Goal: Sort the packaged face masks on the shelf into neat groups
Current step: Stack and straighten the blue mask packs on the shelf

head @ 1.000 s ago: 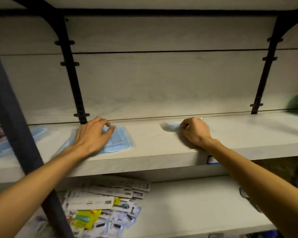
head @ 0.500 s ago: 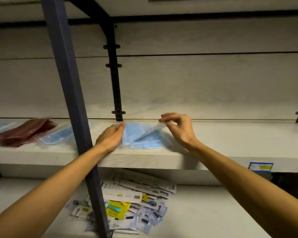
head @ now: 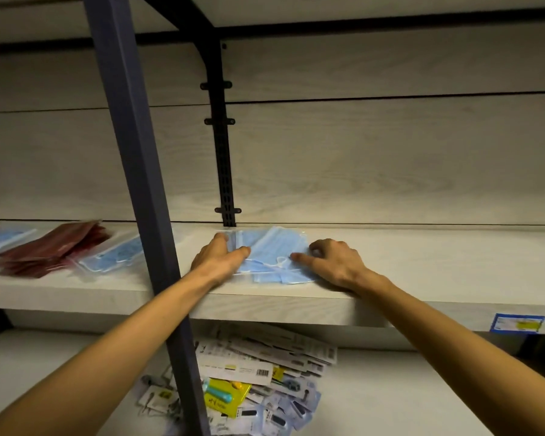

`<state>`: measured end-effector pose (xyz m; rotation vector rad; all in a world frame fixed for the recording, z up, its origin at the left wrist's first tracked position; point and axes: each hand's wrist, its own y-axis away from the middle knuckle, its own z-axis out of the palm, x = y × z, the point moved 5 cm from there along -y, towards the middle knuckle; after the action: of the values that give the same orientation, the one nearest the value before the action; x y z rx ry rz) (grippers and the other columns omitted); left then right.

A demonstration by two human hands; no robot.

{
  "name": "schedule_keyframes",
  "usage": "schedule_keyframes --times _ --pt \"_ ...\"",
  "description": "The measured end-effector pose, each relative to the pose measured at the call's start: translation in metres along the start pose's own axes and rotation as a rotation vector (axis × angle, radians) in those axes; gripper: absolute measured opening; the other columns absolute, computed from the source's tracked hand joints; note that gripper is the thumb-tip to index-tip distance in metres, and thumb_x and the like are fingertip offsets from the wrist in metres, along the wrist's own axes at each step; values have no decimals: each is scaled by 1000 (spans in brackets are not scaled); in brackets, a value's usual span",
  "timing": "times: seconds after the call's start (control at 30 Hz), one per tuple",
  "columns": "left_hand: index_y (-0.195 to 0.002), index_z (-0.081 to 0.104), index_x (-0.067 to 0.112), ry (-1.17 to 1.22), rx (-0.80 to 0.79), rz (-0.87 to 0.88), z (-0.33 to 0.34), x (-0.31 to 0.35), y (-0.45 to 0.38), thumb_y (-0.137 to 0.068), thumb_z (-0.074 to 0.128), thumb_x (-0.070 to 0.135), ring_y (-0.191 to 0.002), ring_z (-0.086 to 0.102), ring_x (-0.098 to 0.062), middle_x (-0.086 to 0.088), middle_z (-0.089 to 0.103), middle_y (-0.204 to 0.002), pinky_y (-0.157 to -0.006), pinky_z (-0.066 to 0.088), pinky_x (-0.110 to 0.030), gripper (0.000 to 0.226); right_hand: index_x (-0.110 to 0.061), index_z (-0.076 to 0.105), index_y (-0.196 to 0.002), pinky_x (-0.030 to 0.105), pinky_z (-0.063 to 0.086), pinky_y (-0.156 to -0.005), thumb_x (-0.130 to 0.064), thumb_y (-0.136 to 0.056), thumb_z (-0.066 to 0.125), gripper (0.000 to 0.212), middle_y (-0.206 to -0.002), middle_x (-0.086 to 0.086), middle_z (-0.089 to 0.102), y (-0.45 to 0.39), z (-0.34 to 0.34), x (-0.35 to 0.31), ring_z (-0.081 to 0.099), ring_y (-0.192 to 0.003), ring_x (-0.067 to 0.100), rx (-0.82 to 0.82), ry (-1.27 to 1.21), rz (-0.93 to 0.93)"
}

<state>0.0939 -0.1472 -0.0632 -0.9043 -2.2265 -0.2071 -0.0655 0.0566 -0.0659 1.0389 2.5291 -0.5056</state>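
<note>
Half a second ago the right hand (head: 337, 262) held one clear packet lifted by its edge above the pile; now that packet lies flat on the stack of blue face masks (head: 272, 256) and the hand rests on the stack's right side, forefinger stretched onto the plastic, the other fingers loosely curled and holding nothing. The left hand (head: 219, 258) lies flat against the stack's left edge, fingers straight, pressing rather than gripping. Between the two hands the blue masks sit in clear wrappers, slightly fanned, with a white ear loop showing near the right forefinger. The stack rests on the pale wooden shelf (head: 422, 278), near its front edge.

Left of the left hand, beyond a dark upright post (head: 132, 171), lie another blue packet (head: 114, 256), then a pile of dark red packets (head: 51, 247). Below the hands, the lower shelf holds a heap of small carded items (head: 258, 382).
</note>
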Motion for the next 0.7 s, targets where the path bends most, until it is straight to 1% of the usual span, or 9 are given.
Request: schedule_keyframes --times 0.17,0.23,0.3,0.37,0.43,0.5,0.6,0.67,0.7 --pt "-114 61 17 306 -29 33 8 20 -4 -89 69 34 -106 65 -26 -7 68 -113 -100 51 -46 31 -24 52 -142 45 46 -106 -56 -82 65 70 -141 4 59 -2 -2 10 57 -123 27 -45 -158 29" --pt "-103 65 17 409 -53 17 11 28 -6 -90 69 29 -106 65 -26 -7 69 -110 -100 52 -45 18 -20 51 -144 39 44 -108 -41 -86 67 64 -144 5 56 -3 -8 14 55 -126 25 -48 -242 33" --pt "-94 66 18 491 -78 -3 14 37 -9 -92 68 27 -97 65 -22 -5 69 -103 -92 54 -37 10 -15 50 -145 33 44 -105 -30 -88 68 61 -145 7 55 -5 -14 20 55 -126 24 -13 -332 33" --pt "-87 64 19 514 -107 -17 20 47 -12 -93 67 27 -75 58 -16 -1 66 -80 -69 48 -28 11 -12 51 -142 35 50 -100 -23 -88 70 59 -142 7 56 -7 -19 30 59 -120 23 40 -481 81" --pt "-88 65 16 549 -163 -63 29 58 -13 -93 66 25 -64 51 -16 -2 60 -70 -63 43 -28 11 -11 57 -127 33 54 -80 -21 -85 74 46 -121 9 61 -14 -26 42 62 -97 21 65 -635 169" --pt "-100 69 12 668 -258 -115 42 71 -14 -93 68 19 -70 60 -21 -7 66 -84 -68 53 -34 10 -2 61 -102 38 49 -69 -19 -83 76 30 -94 12 58 -23 -37 56 56 -81 27 45 -786 254" --pt "-111 70 9 804 -349 -178 63 94 -16 -88 74 14 -84 70 -28 -11 73 -104 -78 61 -42 24 5 65 -114 39 55 -75 -17 -81 78 42 -100 17 59 -33 -48 79 62 -83 26 -61 -1045 382" --pt "-121 66 2 824 -337 -184 77 111 -18 -84 76 10 -88 70 -32 -18 72 -113 -88 58 -48 39 4 68 -110 34 53 -68 -13 -81 79 36 -97 16 61 -38 -56 96 62 -77 24 -99 -1095 389" --pt "-126 62 -3 818 -319 -175 83 120 -20 -83 76 7 -87 70 -33 -23 71 -116 -86 59 -49 46 3 70 -105 34 53 -71 -12 -81 79 30 -96 16 63 -40 -59 105 63 -77 24 -106 -1103 385"
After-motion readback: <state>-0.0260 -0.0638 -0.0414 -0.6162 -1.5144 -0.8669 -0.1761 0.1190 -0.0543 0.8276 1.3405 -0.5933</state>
